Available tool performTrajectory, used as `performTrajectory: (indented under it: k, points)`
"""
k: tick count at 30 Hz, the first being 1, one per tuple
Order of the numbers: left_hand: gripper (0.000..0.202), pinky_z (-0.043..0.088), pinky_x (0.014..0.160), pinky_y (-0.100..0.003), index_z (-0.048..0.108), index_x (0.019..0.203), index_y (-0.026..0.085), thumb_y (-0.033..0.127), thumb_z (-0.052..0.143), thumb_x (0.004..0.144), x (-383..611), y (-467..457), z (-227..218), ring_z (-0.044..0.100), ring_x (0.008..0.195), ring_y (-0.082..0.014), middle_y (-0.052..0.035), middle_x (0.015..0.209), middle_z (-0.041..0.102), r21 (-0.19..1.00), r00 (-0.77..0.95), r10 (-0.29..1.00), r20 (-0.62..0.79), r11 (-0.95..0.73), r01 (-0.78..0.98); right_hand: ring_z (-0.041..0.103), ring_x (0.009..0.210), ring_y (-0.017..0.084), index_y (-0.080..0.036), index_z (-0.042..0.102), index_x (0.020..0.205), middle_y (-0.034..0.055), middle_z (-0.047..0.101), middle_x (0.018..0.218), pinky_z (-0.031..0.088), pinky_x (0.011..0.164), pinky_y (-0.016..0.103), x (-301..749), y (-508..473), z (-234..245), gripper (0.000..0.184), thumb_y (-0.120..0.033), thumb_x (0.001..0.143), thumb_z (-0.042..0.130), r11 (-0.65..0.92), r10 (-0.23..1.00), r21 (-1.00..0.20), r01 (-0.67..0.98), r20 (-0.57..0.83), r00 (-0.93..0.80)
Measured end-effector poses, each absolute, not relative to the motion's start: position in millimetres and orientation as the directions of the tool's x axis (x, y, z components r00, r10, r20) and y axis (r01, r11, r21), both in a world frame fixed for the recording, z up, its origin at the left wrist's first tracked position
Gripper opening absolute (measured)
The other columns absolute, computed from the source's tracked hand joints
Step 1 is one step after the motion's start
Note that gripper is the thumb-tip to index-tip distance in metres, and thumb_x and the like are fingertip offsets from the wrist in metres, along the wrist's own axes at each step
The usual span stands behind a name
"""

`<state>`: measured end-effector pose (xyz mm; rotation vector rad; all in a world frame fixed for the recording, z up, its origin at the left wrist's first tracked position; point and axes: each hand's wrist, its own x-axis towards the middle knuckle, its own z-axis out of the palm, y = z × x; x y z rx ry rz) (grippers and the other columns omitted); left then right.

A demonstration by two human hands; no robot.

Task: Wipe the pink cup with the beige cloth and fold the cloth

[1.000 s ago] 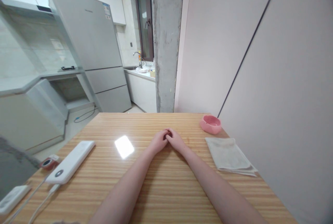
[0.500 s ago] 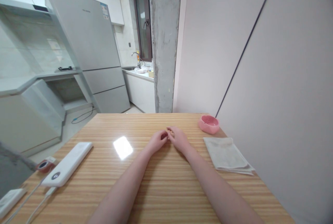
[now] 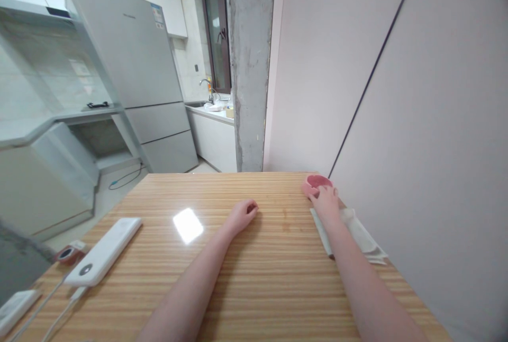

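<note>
My right hand [image 3: 326, 205] is at the near side of a pink ashtray [image 3: 309, 185], its fingers bent over the rim. The thumb lies at the near left wall, and the hand hides much of the ashtray's front. My left hand [image 3: 243, 215] rests by its side near the middle of the wooden table [image 3: 262, 278], fingers curled in toward the thumb. A small dark gap shows inside the curl; whether it holds some tiny thing is hidden. Under my right wrist and forearm lies a folded grey-white cloth [image 3: 359, 236], partly covered.
On the left of the table lie a white power bank [image 3: 105, 252] with a cable, a small reddish-brown device [image 3: 68, 255] and a white power strip [image 3: 18, 307]. A wall [image 3: 381, 135] runs close along the right edge. Beyond the far edge stand a pillar [image 3: 251, 66] and a fridge [image 3: 127, 56].
My right hand has left my left hand and moved right to the pink ashtray, its arm now crossing the cloth. My left hand has stayed in place, still curled.
</note>
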<state>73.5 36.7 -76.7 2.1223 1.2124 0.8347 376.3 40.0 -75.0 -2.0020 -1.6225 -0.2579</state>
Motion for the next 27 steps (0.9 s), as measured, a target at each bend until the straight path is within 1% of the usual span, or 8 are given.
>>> performTrajectory:
  k: [3,9,13,15,17,19,23,27]
  points:
    - [0.02,0.041,0.066,-0.026,0.062,0.077,0.016,0.027,0.046,0.081,74,36,-73,0.054,0.069,-0.0143,-0.0021,0.071,0.062,0.756,0.37,0.902,0.223,-0.4,0.518,0.051,0.104,0.031,-0.014,0.06,0.084,0.0154,0.061,0.096,0.031,0.101,0.05,366,42,-72,0.018,-0.03,0.079,0.054,-0.025,0.832,-0.343,0.939,0.513,0.21]
    - [0.021,0.043,0.068,-0.027,0.061,0.075,0.016,0.032,0.05,0.08,73,40,-75,0.053,0.069,-0.014,-0.0017,0.069,0.06,0.81,0.346,0.912,0.221,-0.369,0.456,0.049,0.11,0.029,-0.018,0.058,0.085,0.0118,0.057,0.103,0.029,0.108,0.05,312,31,-59,0.012,-0.028,0.08,0.059,0.288,0.795,-0.428,0.857,0.606,0.036]
    - [0.041,0.049,0.07,-0.028,0.056,0.11,0.019,0.048,0.055,0.08,79,36,-70,0.061,0.075,-0.0144,-0.0055,0.091,0.064,0.992,0.241,0.968,0.075,-0.097,0.078,0.037,0.128,0.03,-0.019,0.059,0.09,0.0116,0.055,0.111,0.027,0.112,0.052,277,19,-56,0.01,-0.022,0.081,0.058,0.461,0.772,-0.411,0.786,0.622,-0.128]
    - [0.058,0.051,0.069,-0.03,0.042,0.127,0.025,0.054,0.055,0.079,84,29,-64,0.065,0.079,-0.0157,-0.0089,0.107,0.063,0.982,0.243,0.968,-0.054,0.095,-0.162,0.028,0.136,0.029,-0.019,0.06,0.09,0.0116,0.054,0.117,0.027,0.113,0.052,264,13,-54,0.01,-0.017,0.081,0.056,0.548,0.756,-0.389,0.74,0.608,-0.241]
    - [0.062,0.052,0.066,-0.029,0.039,0.129,0.027,0.052,0.059,0.077,89,24,-58,0.066,0.077,-0.0162,-0.0094,0.11,0.063,0.952,0.251,0.961,-0.119,0.182,-0.244,0.022,0.139,0.028,-0.019,0.06,0.091,0.0106,0.053,0.122,0.025,0.114,0.052,255,7,-52,0.013,-0.014,0.082,0.054,0.64,0.722,-0.359,0.679,0.584,-0.372]
    - [0.055,0.05,0.058,-0.024,0.045,0.124,0.023,0.043,0.061,0.076,88,22,-54,0.064,0.068,-0.0137,-0.0071,0.098,0.065,0.962,0.171,0.976,-0.133,0.168,-0.213,0.022,0.14,0.025,-0.02,0.06,0.098,0.0097,0.049,0.131,0.026,0.114,0.05,251,3,-50,0.017,-0.015,0.083,0.053,0.694,0.695,-0.36,0.623,0.56,-0.45]
    - [0.033,0.039,0.044,-0.02,0.059,0.102,0.015,0.033,0.046,0.077,52,36,-40,0.05,0.047,-0.0098,0.0005,0.063,0.057,0.994,-0.207,0.974,-0.091,0.101,0.04,0.03,0.137,0.024,-0.022,0.048,0.124,0.0123,0.036,0.145,0.032,0.11,0.047,262,5,-47,0.039,-0.029,0.086,0.053,0.62,0.749,-0.412,0.667,0.563,-0.349]
    - [0.033,0.039,0.046,-0.024,0.061,0.094,0.011,0.029,0.039,0.077,-24,53,-18,0.05,0.049,-0.0139,-0.0008,0.057,0.054,0.981,-0.389,0.92,-0.046,0.114,0.154,0.056,0.113,0.026,-0.014,0.053,0.117,0.0166,0.06,0.118,0.043,0.098,0.041,291,14,-46,0.033,-0.027,0.087,0.049,0.217,0.935,-0.407,0.887,0.348,-0.07]
